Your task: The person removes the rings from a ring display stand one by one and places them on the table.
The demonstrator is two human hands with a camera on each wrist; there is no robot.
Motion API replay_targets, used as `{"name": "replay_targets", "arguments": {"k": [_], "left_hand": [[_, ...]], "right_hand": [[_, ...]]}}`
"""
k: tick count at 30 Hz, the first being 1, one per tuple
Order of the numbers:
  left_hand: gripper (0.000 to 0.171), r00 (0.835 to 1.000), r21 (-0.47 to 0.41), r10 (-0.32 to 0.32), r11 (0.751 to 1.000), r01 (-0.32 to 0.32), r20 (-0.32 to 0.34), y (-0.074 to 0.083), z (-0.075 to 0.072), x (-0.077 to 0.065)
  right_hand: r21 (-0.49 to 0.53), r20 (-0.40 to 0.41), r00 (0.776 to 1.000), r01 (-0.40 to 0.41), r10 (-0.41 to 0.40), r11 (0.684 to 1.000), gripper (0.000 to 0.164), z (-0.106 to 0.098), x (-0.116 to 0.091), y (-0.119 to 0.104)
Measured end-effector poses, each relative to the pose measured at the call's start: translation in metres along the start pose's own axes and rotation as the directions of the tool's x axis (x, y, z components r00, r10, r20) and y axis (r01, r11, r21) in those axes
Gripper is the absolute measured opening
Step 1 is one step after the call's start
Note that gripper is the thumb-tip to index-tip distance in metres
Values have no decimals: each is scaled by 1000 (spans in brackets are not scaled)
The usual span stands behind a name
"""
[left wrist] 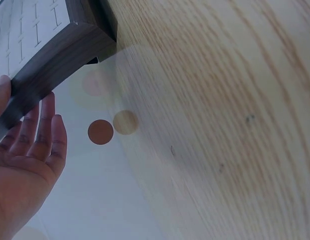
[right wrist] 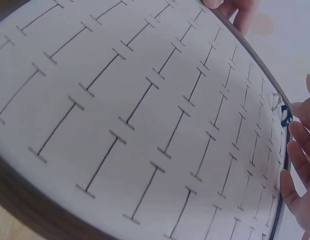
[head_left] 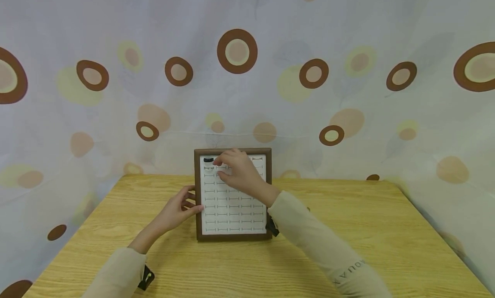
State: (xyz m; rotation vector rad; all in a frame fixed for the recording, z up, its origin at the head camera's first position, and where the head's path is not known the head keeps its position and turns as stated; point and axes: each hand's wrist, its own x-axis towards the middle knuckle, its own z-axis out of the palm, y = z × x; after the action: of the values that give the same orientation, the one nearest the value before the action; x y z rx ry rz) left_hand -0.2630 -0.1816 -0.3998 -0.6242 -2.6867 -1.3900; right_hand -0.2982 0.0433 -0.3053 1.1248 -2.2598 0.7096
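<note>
A framed board [head_left: 234, 203] leans upright on the table, its white panel marked with rows of short slits inside a brown wooden frame [left wrist: 59, 60]. My left hand [head_left: 179, 210] grips the frame's left side, thumb on the front and fingers behind. In the left wrist view, the left hand [left wrist: 29, 160] has its fingertips against the frame's back. My right hand [head_left: 241, 171] is at the upper left of the panel, thumb and index finger apart. A small dark ring-like piece [head_left: 208, 160] sits in the top left slit. Close to the right hand's fingertips [right wrist: 295, 127] is a dark blue ring-like piece [right wrist: 286, 116].
A pale ring-like piece [head_left: 209, 168] is just below the dark one. Another light piece [head_left: 257, 161] sits at the panel's top right. The wooden table [head_left: 340, 229] meets a patterned cloth [head_left: 270, 109] behind and at the sides.
</note>
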Motion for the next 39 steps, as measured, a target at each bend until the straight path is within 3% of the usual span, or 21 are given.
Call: {"name": "replay_targets", "arguments": {"k": [8,13,21,25,34,39], "left_hand": [[53,1000,24,-9,1000,9,8,40,-5,-10],[53,1000,26,-8,1000,8,8,37,-4,-10],[57,1000,22,-5,1000,5,-3,7,1,-3],[58,1000,5,-3,1000,3,0,2,1,-2],[57,1000,19,-7,1000,7,0,6,1,-4],[55,1000,23,-10,1000,9,5,25,-1,-8]], "right_hand": [[-29,-60,998,15,-16,999,18,17,4,-4],[-76,-102,994,27,-34,997,17,25,4,-4],[-167,-169,984,31,-60,985,17,37,2,-3],[-191,-203,977,29,-68,981,16,42,2,-4],[-230,-276,958,17,-82,973,11,49,3,-5],[-235,-302,950,6,-79,972,8,52,4,-5]]}}
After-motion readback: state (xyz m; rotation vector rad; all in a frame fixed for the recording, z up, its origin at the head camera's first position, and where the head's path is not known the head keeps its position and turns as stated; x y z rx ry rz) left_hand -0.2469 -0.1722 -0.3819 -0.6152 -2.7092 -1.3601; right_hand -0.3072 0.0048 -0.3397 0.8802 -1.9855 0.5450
